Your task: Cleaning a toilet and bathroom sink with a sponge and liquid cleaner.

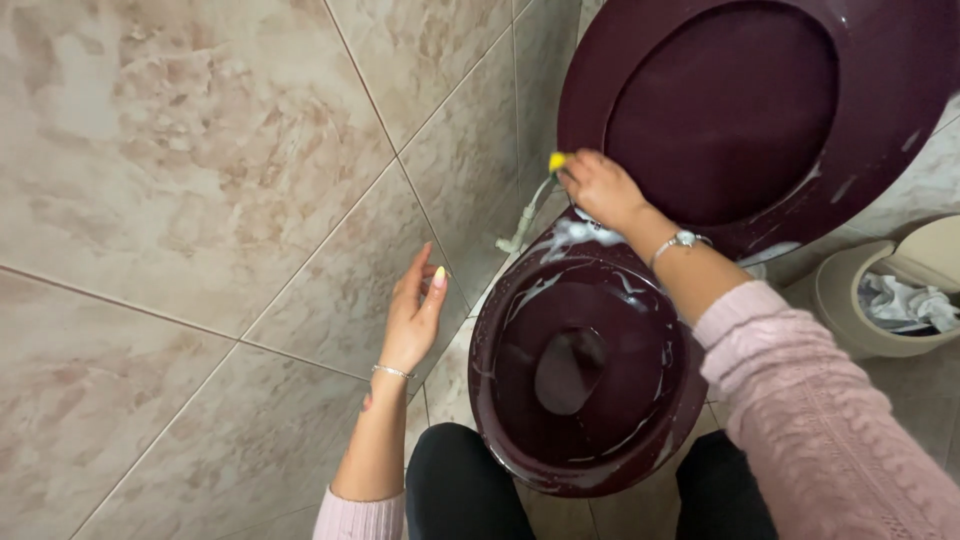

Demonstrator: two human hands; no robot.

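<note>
Right hand (597, 187) grips a yellow sponge (556, 161) pointing left against the raised seat (880, 120); left hand (418, 310) open.

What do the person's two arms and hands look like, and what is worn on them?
Both arms wear pink knitted sleeves, pushed up from the wrists. The left hand has long nails, one painted yellow, and a thin silver bracelet. The right hand has a silver wristwatch with a small round face.
</note>
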